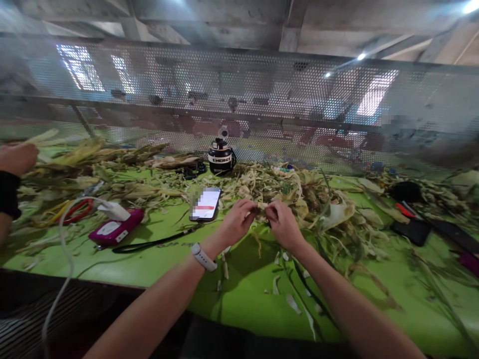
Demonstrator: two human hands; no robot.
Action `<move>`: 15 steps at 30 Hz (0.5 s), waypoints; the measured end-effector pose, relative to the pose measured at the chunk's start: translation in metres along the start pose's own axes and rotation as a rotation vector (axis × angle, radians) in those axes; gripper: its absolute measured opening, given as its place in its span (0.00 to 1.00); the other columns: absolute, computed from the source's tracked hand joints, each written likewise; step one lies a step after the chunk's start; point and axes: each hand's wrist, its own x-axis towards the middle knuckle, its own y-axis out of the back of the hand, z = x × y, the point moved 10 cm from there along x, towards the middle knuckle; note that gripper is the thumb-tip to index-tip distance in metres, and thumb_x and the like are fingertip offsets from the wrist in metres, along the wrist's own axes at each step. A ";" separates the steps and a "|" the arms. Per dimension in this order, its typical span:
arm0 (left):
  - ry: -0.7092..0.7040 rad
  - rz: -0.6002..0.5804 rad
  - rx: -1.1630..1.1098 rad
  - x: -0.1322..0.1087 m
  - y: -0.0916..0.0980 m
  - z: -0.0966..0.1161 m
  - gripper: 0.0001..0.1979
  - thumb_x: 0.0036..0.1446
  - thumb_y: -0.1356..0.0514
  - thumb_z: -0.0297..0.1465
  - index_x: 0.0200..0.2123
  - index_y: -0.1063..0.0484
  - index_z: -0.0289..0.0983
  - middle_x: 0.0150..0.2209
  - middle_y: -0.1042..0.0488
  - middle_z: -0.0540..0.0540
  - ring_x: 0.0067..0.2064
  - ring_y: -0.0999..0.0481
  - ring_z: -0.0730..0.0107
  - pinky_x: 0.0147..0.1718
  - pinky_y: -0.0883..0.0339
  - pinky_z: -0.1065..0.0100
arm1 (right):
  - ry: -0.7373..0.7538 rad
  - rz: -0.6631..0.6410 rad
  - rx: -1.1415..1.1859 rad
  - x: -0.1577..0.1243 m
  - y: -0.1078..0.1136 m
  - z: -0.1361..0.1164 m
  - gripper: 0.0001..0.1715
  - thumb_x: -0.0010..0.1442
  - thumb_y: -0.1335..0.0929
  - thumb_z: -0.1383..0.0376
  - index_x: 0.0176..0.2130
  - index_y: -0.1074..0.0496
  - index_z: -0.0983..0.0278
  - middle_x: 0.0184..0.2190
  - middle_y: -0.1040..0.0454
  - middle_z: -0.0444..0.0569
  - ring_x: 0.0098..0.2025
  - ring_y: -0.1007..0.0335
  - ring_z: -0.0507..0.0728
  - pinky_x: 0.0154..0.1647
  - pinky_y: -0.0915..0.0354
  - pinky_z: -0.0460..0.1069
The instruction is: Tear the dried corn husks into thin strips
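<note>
My left hand (237, 220) and my right hand (284, 225) meet above the front of the green table (239, 294). Between their pinched fingertips is a small pale-yellow piece of dried plant leaf (262, 205), mostly covered by the fingers. A thin yellowish strand (258, 243) hangs just below my left hand. Right behind my hands lies a heap of dried, shredded leaves (258, 182), which spreads to the right. Small pale scraps (293, 303) are scattered on the table between my forearms. A phone (205, 204) with a lit screen lies left of my left hand.
A black bottle (220, 158) stands at the back, before a perforated metal screen (262, 89). On the left are a magenta device (117, 228) with a white cable, red-handled scissors (78, 211) and another person's hand (17, 158) with a pale leaf. A dark phone (410, 231) lies right.
</note>
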 end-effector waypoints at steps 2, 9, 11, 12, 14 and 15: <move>0.062 0.035 -0.056 -0.001 0.002 -0.008 0.05 0.51 0.40 0.29 0.34 0.26 0.38 0.36 0.29 0.44 0.42 0.33 0.63 0.46 0.41 0.63 | -0.092 -0.024 0.132 0.000 -0.003 0.008 0.08 0.62 0.41 0.63 0.32 0.37 0.63 0.25 0.32 0.45 0.27 0.36 0.54 0.31 0.41 0.48; 0.460 0.046 -0.553 -0.011 -0.020 -0.050 0.17 0.45 0.36 0.40 0.36 0.28 0.35 0.32 0.27 0.49 0.35 0.28 0.70 0.42 0.35 0.64 | 0.035 0.050 0.121 -0.001 0.003 -0.006 0.09 0.62 0.40 0.63 0.32 0.35 0.63 0.28 0.31 0.46 0.30 0.35 0.54 0.33 0.40 0.47; 0.458 0.062 -0.609 -0.010 -0.022 -0.051 0.18 0.42 0.33 0.40 0.34 0.27 0.35 0.32 0.25 0.49 0.36 0.28 0.70 0.42 0.35 0.64 | 0.124 0.085 0.018 -0.002 0.006 -0.015 0.10 0.63 0.40 0.64 0.32 0.34 0.63 0.29 0.30 0.48 0.33 0.35 0.55 0.36 0.40 0.48; 0.454 0.074 -0.625 -0.010 -0.021 -0.051 0.18 0.40 0.32 0.39 0.34 0.26 0.35 0.33 0.25 0.49 0.36 0.28 0.70 0.43 0.35 0.65 | 0.161 0.106 -0.049 -0.003 0.008 -0.019 0.10 0.63 0.40 0.65 0.32 0.33 0.64 0.30 0.30 0.49 0.35 0.35 0.56 0.37 0.40 0.49; 0.463 0.087 -0.649 -0.011 -0.021 -0.051 0.17 0.38 0.31 0.37 0.32 0.25 0.35 0.32 0.24 0.49 0.35 0.28 0.71 0.42 0.35 0.65 | 0.223 0.140 -0.184 -0.005 0.012 -0.028 0.10 0.63 0.39 0.65 0.32 0.31 0.64 0.31 0.28 0.49 0.36 0.37 0.57 0.40 0.43 0.50; 0.472 0.092 -0.655 -0.011 -0.020 -0.052 0.17 0.38 0.31 0.37 0.32 0.24 0.34 0.31 0.23 0.48 0.35 0.28 0.71 0.42 0.35 0.65 | 0.252 0.149 -0.238 -0.006 0.014 -0.032 0.10 0.63 0.38 0.65 0.32 0.31 0.63 0.31 0.28 0.49 0.36 0.37 0.57 0.40 0.44 0.51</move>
